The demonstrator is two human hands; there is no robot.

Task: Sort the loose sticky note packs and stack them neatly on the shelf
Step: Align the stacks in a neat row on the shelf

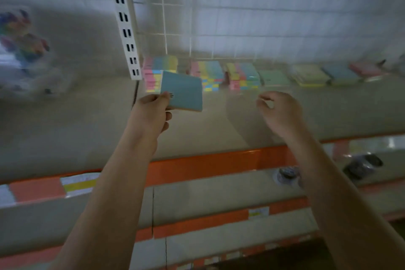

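Teal pack (183, 91) pinched in left hand (151, 112); right hand (279, 109) loosely curled.

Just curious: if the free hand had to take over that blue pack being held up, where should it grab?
Probably the right edge of the blue sticky note pack, coming from the right. The left hand pinches its lower-left corner, leaving that side bare, and the pack is thin and flat, so thumb on top, fingers beneath. The right hand hovers nearby, holding nothing.

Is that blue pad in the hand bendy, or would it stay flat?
The blue pad probably stays flat: the left hand pinches only one corner and it doesn't droop. It seems light, since one small grip carries it. Being flat and square, it shouldn't roll on the shelf.
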